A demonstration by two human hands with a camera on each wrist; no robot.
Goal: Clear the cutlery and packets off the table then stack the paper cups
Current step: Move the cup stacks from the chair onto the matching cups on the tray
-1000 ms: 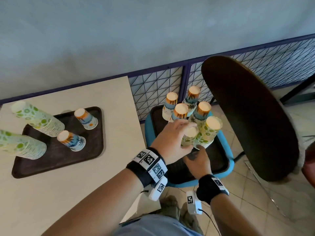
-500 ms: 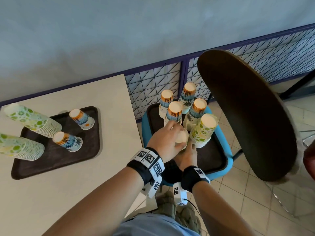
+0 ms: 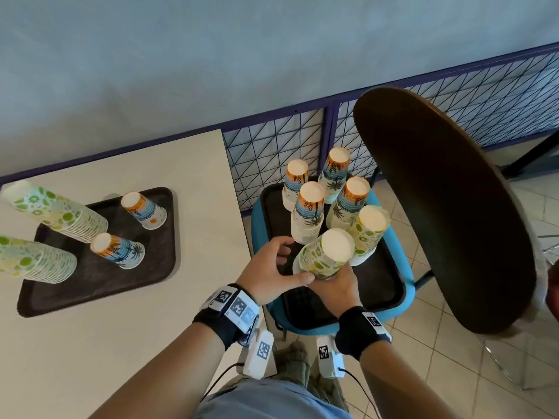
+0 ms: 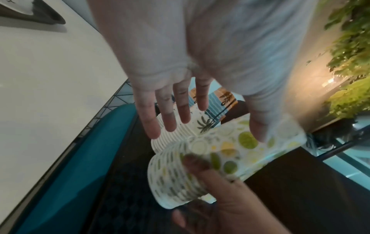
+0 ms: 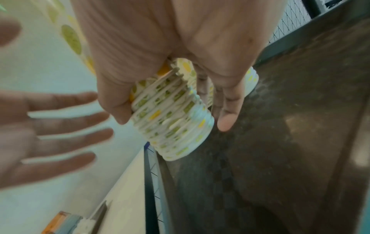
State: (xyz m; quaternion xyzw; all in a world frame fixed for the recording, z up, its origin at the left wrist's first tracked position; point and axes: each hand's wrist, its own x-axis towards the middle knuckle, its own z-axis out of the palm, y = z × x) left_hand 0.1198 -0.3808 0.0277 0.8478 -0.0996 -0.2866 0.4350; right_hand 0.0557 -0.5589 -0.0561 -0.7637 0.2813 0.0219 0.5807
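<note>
Right hand (image 3: pixel 334 287): curled round the rim end of a lime-print cup stack (image 3: pixel 325 254), thumb and fingers gripping it, lifted and tilted over the dark tray (image 3: pixel 384 285) on the blue chair (image 3: pixel 406 285).
Left hand (image 3: pixel 269 269): fingers spread and relaxed, thumb just touching the stack's left side, gripping nothing.
Other stacks: five stand just beyond, crowded on the tray's far half.
Table (image 3: pixel 121 343): four more stacks on its tray (image 3: pixel 99 276), far left.
Risk: the tilted stack may clip its neighbours and topple them.
Risk: gripped only at the rims, nested cups could slide apart.
</note>
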